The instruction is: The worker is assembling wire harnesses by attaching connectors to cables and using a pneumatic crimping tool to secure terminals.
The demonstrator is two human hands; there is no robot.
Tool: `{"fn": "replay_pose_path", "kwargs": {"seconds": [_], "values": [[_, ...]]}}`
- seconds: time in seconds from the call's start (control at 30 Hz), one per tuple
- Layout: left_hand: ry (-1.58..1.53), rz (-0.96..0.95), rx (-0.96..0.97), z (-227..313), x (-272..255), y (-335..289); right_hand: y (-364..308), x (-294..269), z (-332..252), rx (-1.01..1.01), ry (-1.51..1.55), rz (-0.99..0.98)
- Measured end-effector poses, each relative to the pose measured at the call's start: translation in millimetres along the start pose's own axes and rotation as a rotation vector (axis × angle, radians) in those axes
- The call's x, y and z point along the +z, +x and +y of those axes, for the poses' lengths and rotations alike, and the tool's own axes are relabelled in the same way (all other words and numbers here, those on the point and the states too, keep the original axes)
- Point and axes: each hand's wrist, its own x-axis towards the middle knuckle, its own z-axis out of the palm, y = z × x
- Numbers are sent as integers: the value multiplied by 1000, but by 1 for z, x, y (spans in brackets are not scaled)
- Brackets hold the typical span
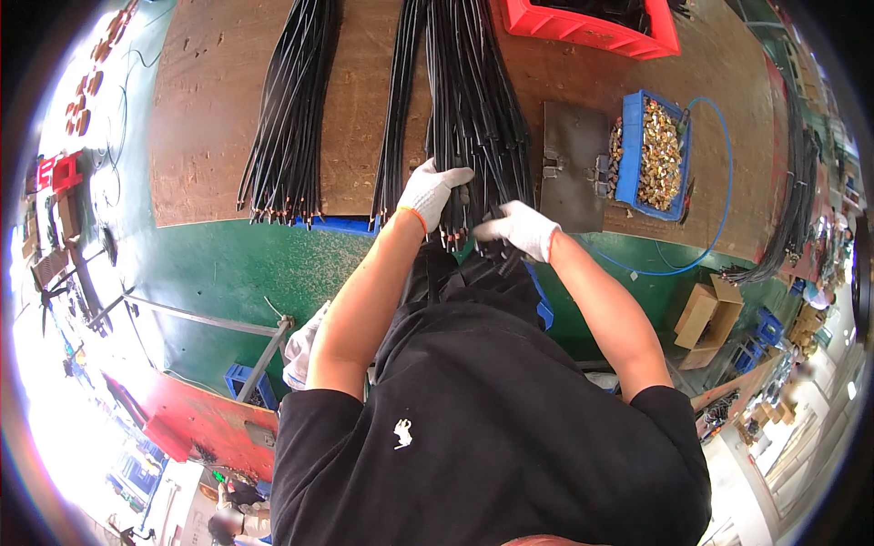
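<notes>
Long black cables (473, 100) with copper-coloured ends lie in a thick bundle across the near edge of the wooden table (364, 91). My left hand (430, 194), in a white glove, is closed on the bundle's left side near those ends, its thumb lying across the top. To the right, my gloved right hand (523, 229) is beside the cable ends with its fingers curled together. Small dark pieces (496, 246) show at its fingertips; whether they are cable ends or loose parts I cannot make out.
Another black cable bundle (296, 109) lies at left. On the right are a dark metal plate (572, 173), a blue bin (628, 173) of small brass-coloured parts and a curved blue hose (731, 173). A red crate (592, 29) stands at the back; a cardboard box (706, 323) is on the floor.
</notes>
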Motion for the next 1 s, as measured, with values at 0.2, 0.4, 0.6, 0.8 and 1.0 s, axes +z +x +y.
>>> {"fn": "replay_pose_path", "kwargs": {"seconds": [0.2,0.4,0.6,0.8,1.0], "values": [[57,3,-3,33,-30,-22,74,-29,-59,-17,-89,14],[39,-24,-46,32,-52,-17,82,-26,-117,-198,234,202],[-118,-102,8,25,-32,-21,87,-12,-92,-354,311,408],[-106,-67,-19,21,-28,-18,66,5,-74,-296,363,305],[-26,-37,3,15,-33,-7,25,6,-64,-155,261,-88]]}}
